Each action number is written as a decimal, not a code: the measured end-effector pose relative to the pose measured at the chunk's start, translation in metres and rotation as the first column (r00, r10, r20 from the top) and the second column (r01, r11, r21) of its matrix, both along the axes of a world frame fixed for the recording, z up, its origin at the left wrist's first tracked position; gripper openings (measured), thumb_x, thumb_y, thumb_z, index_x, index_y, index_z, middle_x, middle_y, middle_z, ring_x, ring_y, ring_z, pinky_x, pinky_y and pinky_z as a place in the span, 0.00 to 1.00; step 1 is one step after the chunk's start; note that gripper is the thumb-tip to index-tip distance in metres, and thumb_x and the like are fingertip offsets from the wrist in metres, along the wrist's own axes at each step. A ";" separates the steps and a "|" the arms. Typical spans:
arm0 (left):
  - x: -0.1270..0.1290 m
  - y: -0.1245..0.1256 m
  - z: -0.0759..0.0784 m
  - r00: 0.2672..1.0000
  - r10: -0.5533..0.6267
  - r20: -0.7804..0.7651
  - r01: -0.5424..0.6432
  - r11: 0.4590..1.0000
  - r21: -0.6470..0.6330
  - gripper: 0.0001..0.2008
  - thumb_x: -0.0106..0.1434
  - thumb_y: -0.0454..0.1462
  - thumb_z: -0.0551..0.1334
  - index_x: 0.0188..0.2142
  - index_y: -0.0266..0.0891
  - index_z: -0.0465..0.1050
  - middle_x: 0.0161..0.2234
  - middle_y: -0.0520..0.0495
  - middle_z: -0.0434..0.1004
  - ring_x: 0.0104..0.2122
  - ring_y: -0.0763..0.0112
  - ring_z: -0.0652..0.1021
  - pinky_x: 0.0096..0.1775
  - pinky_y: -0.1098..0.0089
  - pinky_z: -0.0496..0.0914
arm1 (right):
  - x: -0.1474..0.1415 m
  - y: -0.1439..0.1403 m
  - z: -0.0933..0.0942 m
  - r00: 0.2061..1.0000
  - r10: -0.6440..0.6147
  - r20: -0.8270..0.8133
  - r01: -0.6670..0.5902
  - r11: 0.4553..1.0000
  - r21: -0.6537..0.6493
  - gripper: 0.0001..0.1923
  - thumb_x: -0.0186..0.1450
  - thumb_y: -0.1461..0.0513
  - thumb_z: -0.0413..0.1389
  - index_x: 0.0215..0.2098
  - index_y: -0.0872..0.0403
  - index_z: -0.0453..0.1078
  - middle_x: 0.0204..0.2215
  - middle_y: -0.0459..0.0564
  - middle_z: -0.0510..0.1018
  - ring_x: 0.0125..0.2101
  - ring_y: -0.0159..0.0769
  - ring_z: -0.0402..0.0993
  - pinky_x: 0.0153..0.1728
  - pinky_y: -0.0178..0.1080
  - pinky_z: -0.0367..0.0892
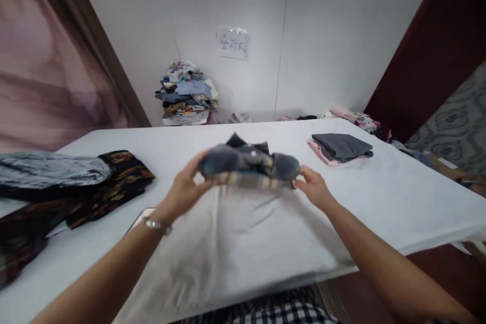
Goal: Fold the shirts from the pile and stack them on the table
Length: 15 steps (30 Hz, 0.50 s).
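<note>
Folded garment (248, 166): blue-grey, tan striped edge, blurred; left hand (185, 188) and right hand (313, 187) pinching its ends.

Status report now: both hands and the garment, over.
Left hand and right hand grip folded blue garment at its ends, above white table. Nothing between them.

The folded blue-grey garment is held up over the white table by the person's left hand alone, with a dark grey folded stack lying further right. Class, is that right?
Not quite. The head view shows the folded blue-grey garment held by both hands: the left hand grips one end, the right hand the other. The dark grey folded stack does lie further right on the white table.
</note>
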<state>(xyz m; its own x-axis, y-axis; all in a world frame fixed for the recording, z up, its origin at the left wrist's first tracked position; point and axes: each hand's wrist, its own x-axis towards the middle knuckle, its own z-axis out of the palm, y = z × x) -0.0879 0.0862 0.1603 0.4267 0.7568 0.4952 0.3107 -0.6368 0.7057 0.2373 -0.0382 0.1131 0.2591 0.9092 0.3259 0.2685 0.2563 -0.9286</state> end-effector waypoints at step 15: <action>-0.001 -0.063 -0.063 0.950 0.294 -0.104 -0.296 0.745 -0.598 0.34 0.58 0.49 0.61 0.60 0.35 0.60 0.38 0.42 0.79 0.38 0.61 0.78 0.40 0.65 0.72 | -0.024 -0.017 -0.019 0.991 -0.134 -0.014 0.113 0.882 -0.458 0.34 0.55 0.52 0.60 0.58 0.53 0.64 0.35 0.52 0.79 0.36 0.41 0.76 0.40 0.42 0.68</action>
